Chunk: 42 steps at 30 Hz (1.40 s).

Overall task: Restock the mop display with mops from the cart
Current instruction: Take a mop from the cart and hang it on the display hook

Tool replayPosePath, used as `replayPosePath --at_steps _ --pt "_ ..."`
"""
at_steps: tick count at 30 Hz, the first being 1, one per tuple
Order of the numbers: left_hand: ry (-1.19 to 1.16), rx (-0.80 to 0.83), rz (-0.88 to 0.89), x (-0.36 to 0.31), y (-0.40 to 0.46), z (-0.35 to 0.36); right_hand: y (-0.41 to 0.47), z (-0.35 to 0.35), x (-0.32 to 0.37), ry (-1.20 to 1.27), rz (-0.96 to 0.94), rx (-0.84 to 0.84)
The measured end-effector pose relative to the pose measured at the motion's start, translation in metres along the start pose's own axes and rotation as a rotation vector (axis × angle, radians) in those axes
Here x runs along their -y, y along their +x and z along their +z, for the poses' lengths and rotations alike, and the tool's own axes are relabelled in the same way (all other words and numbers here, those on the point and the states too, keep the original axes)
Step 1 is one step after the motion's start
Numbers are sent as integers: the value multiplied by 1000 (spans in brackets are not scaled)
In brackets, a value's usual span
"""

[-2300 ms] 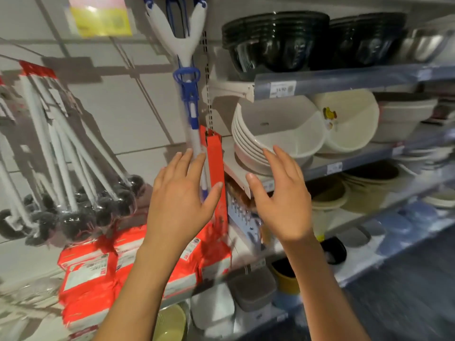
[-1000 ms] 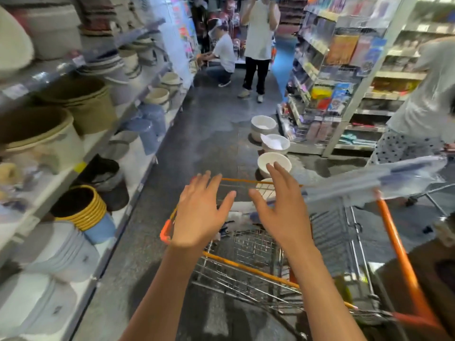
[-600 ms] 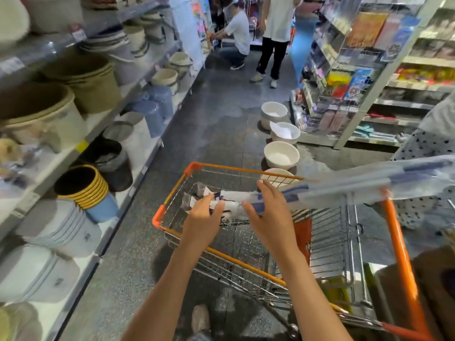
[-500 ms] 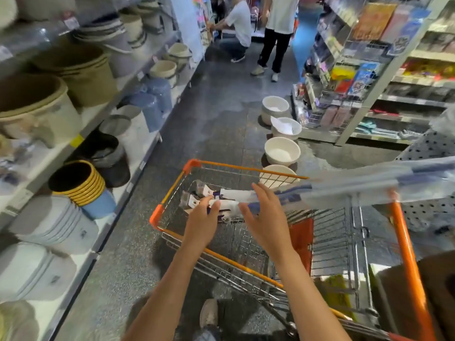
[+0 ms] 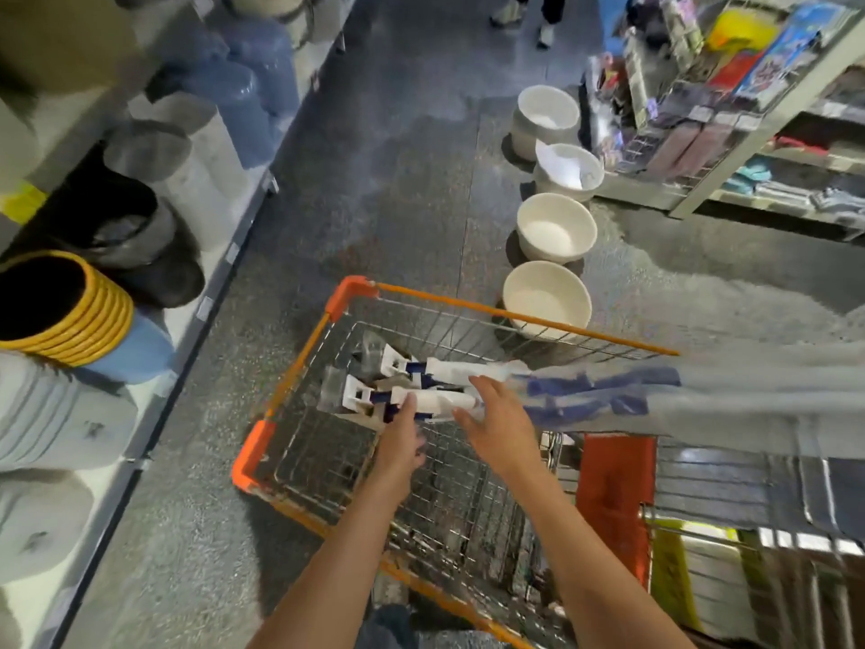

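The person is leaning over the cart (image 5: 299, 363) and reaching for the mops (image 5: 421, 386), so the step in hand looks like picking up stock, with the carrying and hanging on the display not yet done. The mops are lying in the cart's basket, white-and-blue heads toward nine o'clock and plastic-wrapped handles running out over the rim toward three o'clock.

The left hand (image 5: 402, 447) is stretching forward, its fingers extended and touching the nearer mop's white neck; blur is hiding whether any finger is curling under it. The right hand (image 5: 498, 423) is lying spread and flat on the wrapped shaft, fingers straight, not gripping.

The next move probably calls for both hands closing round one shaft, lifting it level so the long handle is clearing the orange rim, then swinging it toward the display, which is not in view.

Four white basins (image 5: 547, 297) are standing in a row on the floor (image 5: 374, 180) at twelve to one o'clock, just beyond the cart's far rim. Stacked tubs and bins are filling the low shelf (image 5: 220, 269) at nine to ten o'clock; a wire rack (image 5: 702, 110) of packaged goods is standing at two o'clock. Someone's feet are showing at twelve o'clock. In this narrow aisle the long handles could be catching the basins, shelf or rack while turning, and the slick wrap may be slipping.
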<state>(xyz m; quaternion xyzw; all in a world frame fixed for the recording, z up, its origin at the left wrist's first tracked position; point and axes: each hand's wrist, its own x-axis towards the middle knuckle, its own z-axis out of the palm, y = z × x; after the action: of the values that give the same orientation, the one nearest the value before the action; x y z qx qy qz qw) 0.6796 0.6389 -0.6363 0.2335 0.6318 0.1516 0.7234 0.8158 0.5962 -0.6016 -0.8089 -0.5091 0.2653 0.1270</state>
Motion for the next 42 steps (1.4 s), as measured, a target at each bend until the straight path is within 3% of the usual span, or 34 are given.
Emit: replayPosePath --at_steps 9,18,24,30,36,42 --pt "-392 -60 -105 13 82 24 56 61 -46 -244 -21 108" --pt "-526 -12 -91 17 94 22 79 65 -50 -536 -41 115" --pt "-463 -98 -99 18 77 11 77 51 -41 -604 -125 248" --pt "-383 -151 -84 6 47 6 52 26 -28 -648 -258 165" --pt "-408 -71 -99 5 -2 9 13 -2 -23 -617 -313 141" --pt "-369 -79 15 -9 -44 19 -7 -41 -13 -653 -315 123"
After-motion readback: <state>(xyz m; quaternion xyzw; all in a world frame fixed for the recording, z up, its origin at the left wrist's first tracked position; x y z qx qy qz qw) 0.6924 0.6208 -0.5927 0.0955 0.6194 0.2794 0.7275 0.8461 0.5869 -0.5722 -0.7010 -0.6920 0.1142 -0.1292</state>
